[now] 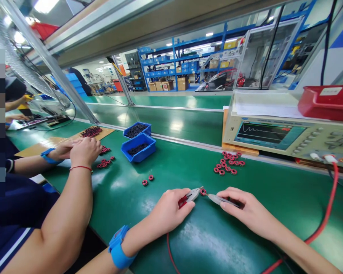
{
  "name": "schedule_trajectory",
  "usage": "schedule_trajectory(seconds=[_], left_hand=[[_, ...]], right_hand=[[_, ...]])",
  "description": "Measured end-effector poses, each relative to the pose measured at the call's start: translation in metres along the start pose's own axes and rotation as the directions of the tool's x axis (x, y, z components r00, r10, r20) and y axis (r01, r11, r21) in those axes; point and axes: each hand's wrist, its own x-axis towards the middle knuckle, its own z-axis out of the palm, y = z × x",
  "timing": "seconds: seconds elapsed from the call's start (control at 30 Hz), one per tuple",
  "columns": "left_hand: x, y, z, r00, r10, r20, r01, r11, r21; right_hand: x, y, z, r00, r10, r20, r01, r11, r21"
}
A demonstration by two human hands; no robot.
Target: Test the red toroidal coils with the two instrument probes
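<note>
Fingers (185, 191) of the left hand (168, 209), lower centre of the frame, grasp a red-handled alligator clip (193, 195); those of the right hand (247, 207), lower right, pinch a dark-handled alligator clip (217, 199). Between the two tips, right of the frame's centre, is a small red wound stator (202, 192); the left clip reaches its left edge, and the right clip meets a short copper-coloured lead (207, 194) on its right, though how firmly is too small to tell. A blue wristband (120, 247) circles the left wrist. Two loose stators (145, 182) lie left of centre, and a cluster of stators (228, 163) lies right of centre. Farther out, two blue bins (147, 150) of dark parts (137, 148) stand left of centre on the green worktop (177, 161). At the right, a waveform tester (263, 133) shows a trace beneath a red bin (328, 102), a thick red cable (331, 198) plugged into its front. At the left, a co-worker's hands (84, 152) meet over the worktop. Blue shelving (174, 57) spans the upper centre.
</note>
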Motion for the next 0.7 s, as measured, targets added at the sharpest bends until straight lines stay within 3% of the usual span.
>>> schedule_trajectory(seconds=[0.7], left_hand=[[0.0003, 0.0004, -0.0007, 0.999, -0.027, 0.033, 0.028, 0.999, -0.027]], right_hand=[[0.0012, -0.0008, 0.0010, 0.999, -0.002, -0.044, 0.003, 1.000, 0.030]])
